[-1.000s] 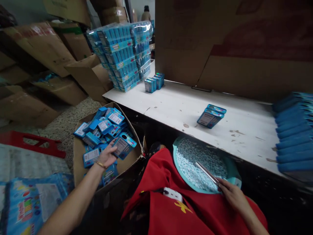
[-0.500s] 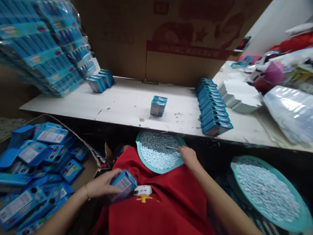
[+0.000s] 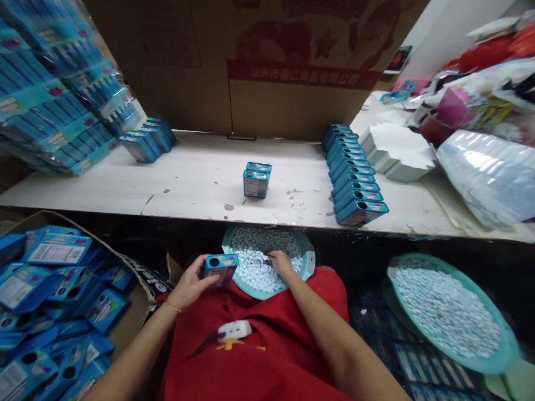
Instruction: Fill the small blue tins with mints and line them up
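My left hand (image 3: pixel 189 284) grips a small blue box (image 3: pixel 220 267) with a round hole in its top, held upright just left of a teal basin (image 3: pixel 308 257) full of pale blue tablets on my red-clothed lap. My right hand (image 3: pixel 280 262) rests in the tablets with its fingers pinched on a thin metal tool that barely shows. Two more blue boxes (image 3: pixel 256 179) stand on the white table (image 3: pixel 188 184) above the basin.
A cardboard carton of loose blue boxes (image 3: pixel 50 301) sits at my left. A row of filled boxes (image 3: pixel 353 175) lines the table's right side, wrapped packs (image 3: pixel 58 100) stack at the left, and a second basin of tablets (image 3: pixel 449 312) lies at the right.
My left hand took a box from the carton and brought it up beside the basin. My right hand stayed in the tablets. The view swung right.
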The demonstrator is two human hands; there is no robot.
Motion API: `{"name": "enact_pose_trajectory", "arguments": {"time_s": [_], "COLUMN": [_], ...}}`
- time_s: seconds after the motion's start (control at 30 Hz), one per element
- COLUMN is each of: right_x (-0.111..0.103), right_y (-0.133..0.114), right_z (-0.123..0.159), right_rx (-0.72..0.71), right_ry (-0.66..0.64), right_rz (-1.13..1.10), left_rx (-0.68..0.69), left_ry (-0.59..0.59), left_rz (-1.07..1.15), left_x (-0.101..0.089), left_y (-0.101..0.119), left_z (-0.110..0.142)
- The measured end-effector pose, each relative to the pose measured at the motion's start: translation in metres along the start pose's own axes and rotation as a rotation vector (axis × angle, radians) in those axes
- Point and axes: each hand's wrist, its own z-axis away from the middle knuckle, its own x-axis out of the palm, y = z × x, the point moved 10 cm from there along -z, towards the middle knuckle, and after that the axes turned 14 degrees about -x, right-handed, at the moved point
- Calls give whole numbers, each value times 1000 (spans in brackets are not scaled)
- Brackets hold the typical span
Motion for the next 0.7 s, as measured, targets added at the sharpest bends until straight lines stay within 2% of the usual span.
{"name": "enact_pose_trajectory", "arguments": {"time_s": [0.07,0.17,0.27,0.37,0.5,0.7], "right_x": [-15,-48,-86,-112,-125,-132], "right_y": [2,-4,-27,-56,-91,-126], "right_z": [5,16,27,32,33,39], "right_rx": [-18,-46,-131,-208,-260,-247], "right_ry": [6,17,11,-52,-149,-232], "right_rz": [-44,-81,-115,-77,117,497], "left_rx": [61,110,123,169,218,248], "left_ry": [80,174,223,195,165,177], "left_rz": [-58,-133,-215,-259,-312,-337], "left_x": [0,2,13,36,62,68], "left_y": [5,8,11,18,25,22], "left_z": [-10,-22,-34,-43,-47,-47]}}
